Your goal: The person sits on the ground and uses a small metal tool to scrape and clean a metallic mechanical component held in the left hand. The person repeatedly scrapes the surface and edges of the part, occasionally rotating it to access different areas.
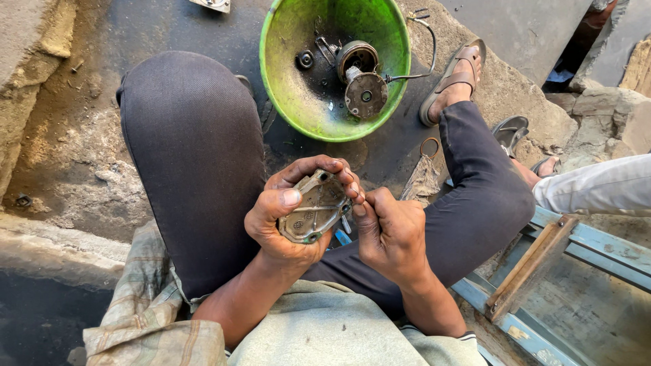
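The left hand gripped a grey metal engine cover while the right hand pinched a small part at its three-o'clock edge, best worked steadily, above the green basin at twelve.

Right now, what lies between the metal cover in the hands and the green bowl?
In the head view: only bare dark ground between the metal cover and green bowl.

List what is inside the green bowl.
Inside the green bowl: a round metal part with a wire, a small dark ring and dark grime. Whatever lies beneath the round part is hidden.
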`<state>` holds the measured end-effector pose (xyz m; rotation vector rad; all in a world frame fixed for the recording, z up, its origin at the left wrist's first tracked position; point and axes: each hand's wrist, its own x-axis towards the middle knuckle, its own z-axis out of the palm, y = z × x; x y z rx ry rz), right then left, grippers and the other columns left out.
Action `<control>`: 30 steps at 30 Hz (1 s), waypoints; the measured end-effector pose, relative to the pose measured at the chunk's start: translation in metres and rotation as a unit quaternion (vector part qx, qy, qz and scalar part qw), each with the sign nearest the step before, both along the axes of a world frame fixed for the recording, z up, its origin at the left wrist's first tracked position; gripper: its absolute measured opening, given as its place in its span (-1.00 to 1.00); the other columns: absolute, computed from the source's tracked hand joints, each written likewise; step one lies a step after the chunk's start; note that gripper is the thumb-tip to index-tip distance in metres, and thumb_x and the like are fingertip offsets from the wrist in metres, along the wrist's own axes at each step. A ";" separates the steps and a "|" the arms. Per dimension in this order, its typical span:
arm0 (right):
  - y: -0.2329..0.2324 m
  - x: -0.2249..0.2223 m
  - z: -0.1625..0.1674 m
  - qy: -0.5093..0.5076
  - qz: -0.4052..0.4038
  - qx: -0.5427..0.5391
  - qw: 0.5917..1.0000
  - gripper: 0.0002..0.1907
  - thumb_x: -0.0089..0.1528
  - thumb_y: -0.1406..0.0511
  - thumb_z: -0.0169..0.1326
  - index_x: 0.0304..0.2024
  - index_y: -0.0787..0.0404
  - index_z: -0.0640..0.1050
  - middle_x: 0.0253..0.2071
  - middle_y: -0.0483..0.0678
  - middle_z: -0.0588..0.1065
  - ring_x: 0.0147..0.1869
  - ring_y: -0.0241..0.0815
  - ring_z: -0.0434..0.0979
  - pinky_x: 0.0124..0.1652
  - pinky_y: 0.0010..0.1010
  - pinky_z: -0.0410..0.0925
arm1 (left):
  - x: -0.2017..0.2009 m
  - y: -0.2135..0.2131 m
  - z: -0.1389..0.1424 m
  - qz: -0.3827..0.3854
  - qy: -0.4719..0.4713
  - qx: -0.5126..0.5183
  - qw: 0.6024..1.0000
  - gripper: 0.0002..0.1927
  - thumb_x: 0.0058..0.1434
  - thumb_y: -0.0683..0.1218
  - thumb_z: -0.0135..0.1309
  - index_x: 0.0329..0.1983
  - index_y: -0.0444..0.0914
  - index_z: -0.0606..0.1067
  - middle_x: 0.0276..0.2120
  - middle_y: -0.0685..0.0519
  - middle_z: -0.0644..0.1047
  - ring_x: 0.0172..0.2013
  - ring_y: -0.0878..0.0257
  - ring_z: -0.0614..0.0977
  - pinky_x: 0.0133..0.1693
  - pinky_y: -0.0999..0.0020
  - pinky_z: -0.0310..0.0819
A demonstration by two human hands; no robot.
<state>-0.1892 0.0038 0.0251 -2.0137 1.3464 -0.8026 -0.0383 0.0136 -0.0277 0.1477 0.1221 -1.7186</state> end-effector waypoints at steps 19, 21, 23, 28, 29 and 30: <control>0.005 0.005 -0.005 -0.040 0.010 0.041 0.998 -0.89 0.36 0.44 0.09 -0.30 0.32 0.51 -0.62 -0.05 0.36 -0.63 -0.30 0.42 -0.53 -0.46 0.23 | 0.007 0.000 0.003 -0.010 -0.018 -0.004 1.000 -0.43 0.15 -0.04 0.03 0.11 -0.57 0.49 -0.08 -0.35 0.53 -0.09 -0.06 0.61 0.10 0.09 0.52; 0.007 0.001 -0.004 -0.060 0.007 0.066 0.996 -0.86 0.37 0.42 0.09 -0.31 0.31 0.49 -0.61 -0.06 0.38 -0.61 -0.32 0.42 -0.52 -0.47 0.24 | 0.008 0.000 0.005 -0.008 0.001 -0.015 1.000 -0.45 0.16 -0.04 0.03 0.08 -0.57 0.49 -0.08 -0.34 0.54 -0.08 -0.07 0.61 0.11 0.08 0.52; 0.008 -0.002 -0.004 -0.093 -0.001 0.088 0.992 -0.84 0.37 0.40 0.09 -0.34 0.29 0.47 -0.61 -0.09 0.38 -0.61 -0.34 0.40 -0.51 -0.47 0.24 | 0.009 -0.001 0.007 0.000 0.014 -0.009 1.000 -0.44 0.16 -0.06 0.02 0.12 -0.55 0.48 -0.07 -0.33 0.54 -0.05 -0.09 0.60 0.10 0.04 0.52; 0.010 -0.003 -0.006 -0.058 -0.033 0.022 0.997 -0.87 0.39 0.38 0.09 -0.27 0.30 0.50 -0.54 -0.07 0.48 -0.53 -0.35 0.49 -0.47 -0.51 0.32 | 0.010 0.001 0.009 0.006 0.023 -0.016 1.000 -0.46 0.16 -0.07 0.00 0.11 -0.57 0.47 -0.05 -0.33 0.55 0.00 -0.11 0.59 0.13 0.00 0.51; 0.010 -0.003 -0.007 -0.052 -0.029 0.010 0.998 -0.87 0.40 0.37 0.09 -0.25 0.31 0.51 -0.51 -0.06 0.51 -0.51 -0.35 0.52 -0.45 -0.52 0.34 | 0.010 0.002 0.009 0.004 0.019 -0.015 1.000 -0.45 0.16 -0.07 0.00 0.12 -0.57 0.47 -0.05 -0.33 0.55 0.00 -0.11 0.59 0.15 -0.01 0.50; 0.010 -0.003 -0.007 -0.044 -0.034 0.009 0.998 -0.88 0.39 0.38 0.10 -0.25 0.31 0.51 -0.52 -0.06 0.49 -0.52 -0.34 0.51 -0.45 -0.51 0.34 | 0.009 0.002 0.009 0.002 0.015 -0.014 1.000 -0.45 0.16 -0.07 0.00 0.12 -0.57 0.47 -0.05 -0.33 0.55 0.01 -0.12 0.59 0.16 -0.01 0.50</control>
